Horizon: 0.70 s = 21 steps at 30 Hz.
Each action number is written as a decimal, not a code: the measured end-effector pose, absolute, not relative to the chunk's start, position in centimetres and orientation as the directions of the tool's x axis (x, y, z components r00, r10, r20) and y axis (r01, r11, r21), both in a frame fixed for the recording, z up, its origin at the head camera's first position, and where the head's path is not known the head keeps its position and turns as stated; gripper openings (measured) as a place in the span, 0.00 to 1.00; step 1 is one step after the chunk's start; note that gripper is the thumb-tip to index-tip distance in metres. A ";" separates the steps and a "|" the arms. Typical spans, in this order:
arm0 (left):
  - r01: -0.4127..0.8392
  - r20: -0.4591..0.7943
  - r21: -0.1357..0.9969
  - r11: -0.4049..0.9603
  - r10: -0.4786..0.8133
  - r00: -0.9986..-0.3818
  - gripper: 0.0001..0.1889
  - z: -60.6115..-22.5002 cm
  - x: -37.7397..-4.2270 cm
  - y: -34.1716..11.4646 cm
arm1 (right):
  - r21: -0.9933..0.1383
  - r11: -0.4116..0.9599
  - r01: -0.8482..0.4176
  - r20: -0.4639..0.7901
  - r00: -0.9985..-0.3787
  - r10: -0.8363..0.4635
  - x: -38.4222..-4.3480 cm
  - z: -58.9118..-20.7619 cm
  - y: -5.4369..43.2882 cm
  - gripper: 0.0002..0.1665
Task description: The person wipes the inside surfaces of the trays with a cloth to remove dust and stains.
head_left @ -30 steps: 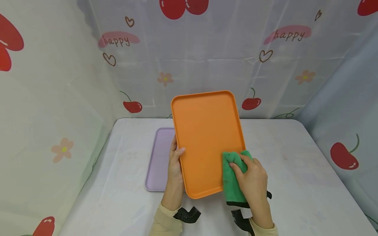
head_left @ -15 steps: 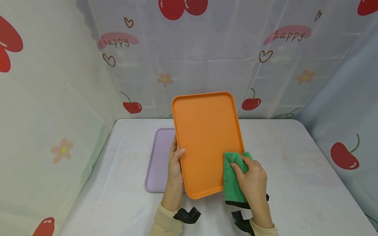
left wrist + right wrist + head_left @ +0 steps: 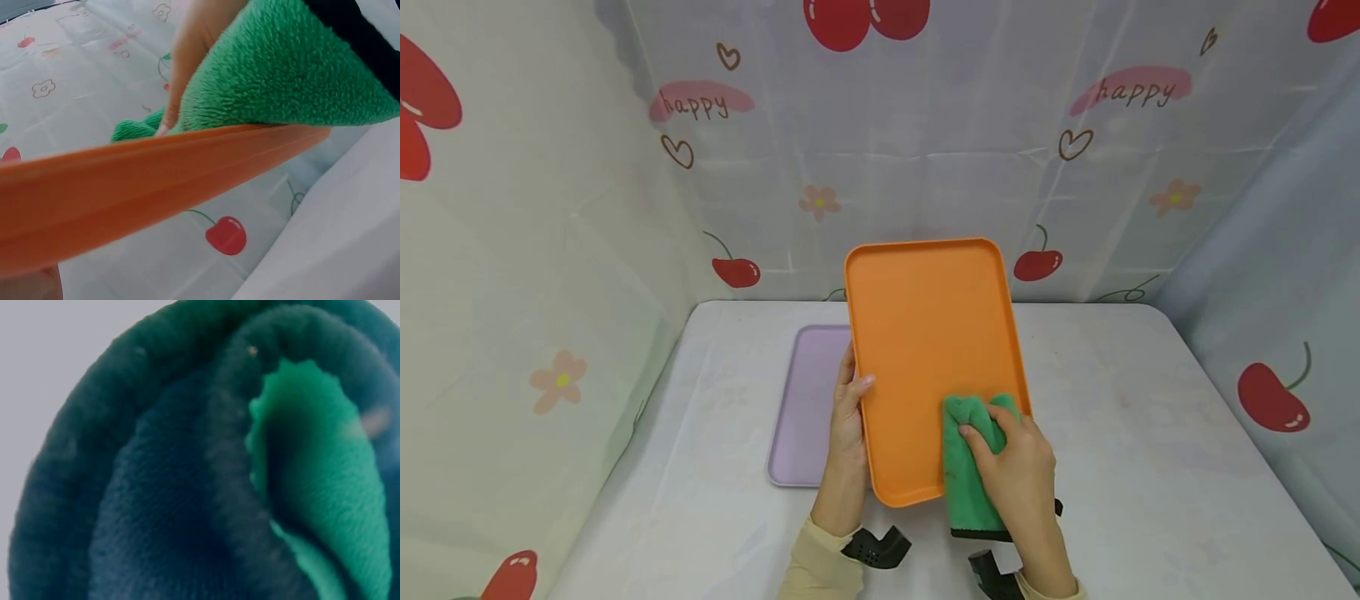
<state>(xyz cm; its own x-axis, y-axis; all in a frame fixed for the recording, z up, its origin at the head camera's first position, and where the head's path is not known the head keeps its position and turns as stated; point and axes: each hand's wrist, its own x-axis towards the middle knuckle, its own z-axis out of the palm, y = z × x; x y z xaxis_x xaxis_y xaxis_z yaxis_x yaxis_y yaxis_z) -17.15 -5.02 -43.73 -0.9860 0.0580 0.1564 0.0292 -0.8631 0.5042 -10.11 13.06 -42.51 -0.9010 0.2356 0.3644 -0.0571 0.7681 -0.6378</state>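
My left hand (image 3: 848, 421) grips the left edge of an orange tray (image 3: 932, 333), thumb over the rim and fingers behind. The tray is raised off the table and tilted so its inner face shows in the head view. A green cloth (image 3: 966, 475) with a black hem is pinched in my right hand (image 3: 1018, 467), pressed on the tray's lower right part. From the left wrist view, the cloth (image 3: 275, 69) lies along the tray's edge (image 3: 144, 181). Folds of the cloth (image 3: 325, 456) fill the right wrist view and hide the right fingers there.
A purple tray (image 3: 801, 417) lies flat on the white table (image 3: 1150, 458), partly behind the orange tray and left arm. Printed curtains (image 3: 910, 167) enclose the back and both sides. Black camera mounts (image 3: 877, 547) sit on the wrists.
My right hand has moved the cloth left and slightly down over the orange tray's lower right part. The tray has shifted a little to the right; the left hand keeps its grip.
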 end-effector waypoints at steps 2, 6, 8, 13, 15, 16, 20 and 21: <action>0.020 0.152 0.500 -0.866 0.065 -0.986 0.29 -43.8 -17.1 -5.0 | -0.637 0.768 -0.070 0.367 -0.904 0.221 -10.0 -42.5 12.5 0.23; 0.009 0.143 0.513 -0.858 0.075 -0.987 0.29 -43.9 -17.2 -4.9 | -0.627 0.772 -0.105 0.386 -0.903 0.190 -9.7 -42.5 11.4 0.24; 0.009 0.141 0.523 -0.852 0.076 -0.987 0.29 -44.0 -17.2 -4.9 | -0.615 0.776 -0.139 0.414 -0.895 0.168 -9.5 -42.5 10.8 0.24; 0.006 0.139 0.536 -0.844 0.082 -0.987 0.29 -44.2 -17.2 -4.8 | -0.539 0.804 -0.252 0.507 -0.859 0.071 -9.1 -42.5 9.1 0.26; 0.005 0.140 0.545 -0.839 0.085 -0.987 0.29 -44.2 -17.2 -4.8 | -0.495 0.817 -0.296 0.532 -0.847 0.016 -8.8 -42.4 8.3 0.26; 0.007 0.141 0.554 -0.832 0.086 -0.986 0.28 -44.3 -17.2 -4.8 | -0.474 0.823 -0.314 0.539 -0.842 -0.011 -8.7 -42.3 8.0 0.26; 0.023 0.143 0.602 -0.798 0.080 -0.986 0.28 -44.6 -17.4 -4.8 | -0.419 0.831 -0.366 0.552 -0.830 -0.088 -8.1 -42.1 6.8 0.26; 0.030 0.146 0.614 -0.789 0.076 -0.986 0.28 -44.6 -17.4 -4.9 | -0.413 0.832 -0.371 0.553 -0.828 -0.095 -8.0 -42.0 6.6 0.25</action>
